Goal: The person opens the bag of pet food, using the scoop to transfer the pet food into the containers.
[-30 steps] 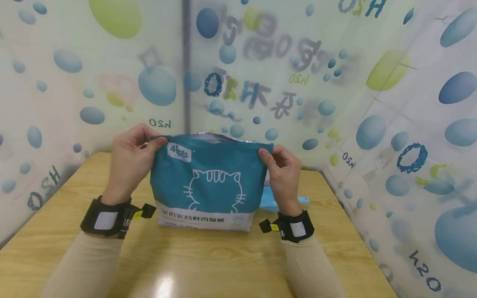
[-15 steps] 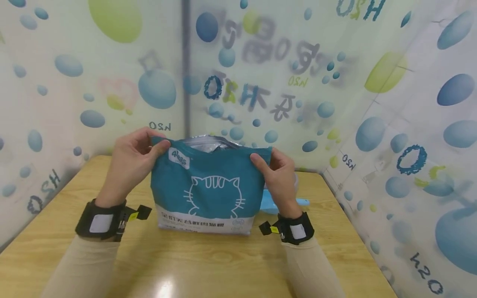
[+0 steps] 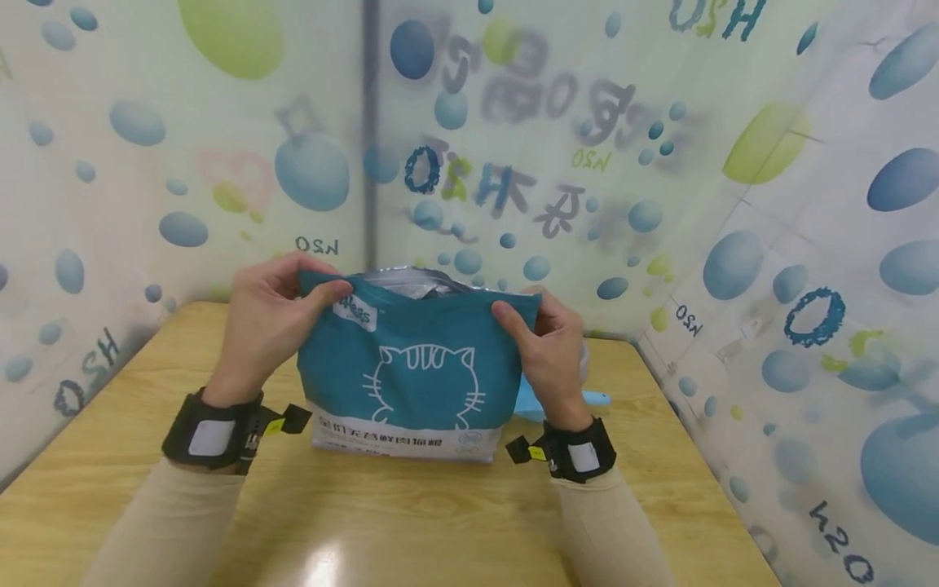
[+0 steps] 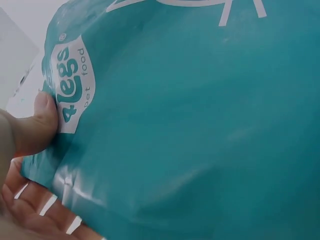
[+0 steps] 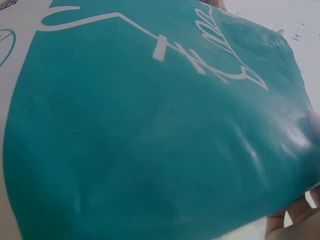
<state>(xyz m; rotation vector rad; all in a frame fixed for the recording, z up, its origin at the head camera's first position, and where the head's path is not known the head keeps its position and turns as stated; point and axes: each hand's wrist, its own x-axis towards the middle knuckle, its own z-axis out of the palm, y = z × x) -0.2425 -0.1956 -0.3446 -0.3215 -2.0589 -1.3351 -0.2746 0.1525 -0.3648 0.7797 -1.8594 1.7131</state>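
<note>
A teal and white pet food bag (image 3: 425, 367) with a white cat outline stands upright on the table, its silvery mouth gaping at the top. My left hand (image 3: 275, 318) pinches the bag's upper left corner, thumb in front over part of the logo and fingers behind. At the upper right corner my right hand (image 3: 550, 346) pinches the rim the same way. In the left wrist view the thumb (image 4: 42, 125) presses beside the "4legs" label. The right wrist view is mostly filled by the bag's teal front (image 5: 150, 135). What lies inside the bag is hidden.
Behind the bag and right hand, a light blue scoop-like thing (image 3: 530, 403) lies on the wooden table (image 3: 411, 522), its handle pointing right. A whitish rounded object (image 3: 584, 363) shows partly behind the right hand. Patterned walls (image 3: 469, 122) enclose the table's back and sides.
The front edge of the bag's mouth has dropped and come forward, so the opening gapes wider. My left hand has shifted slightly right, its thumb sliding over the logo. Both hands keep their hold.
</note>
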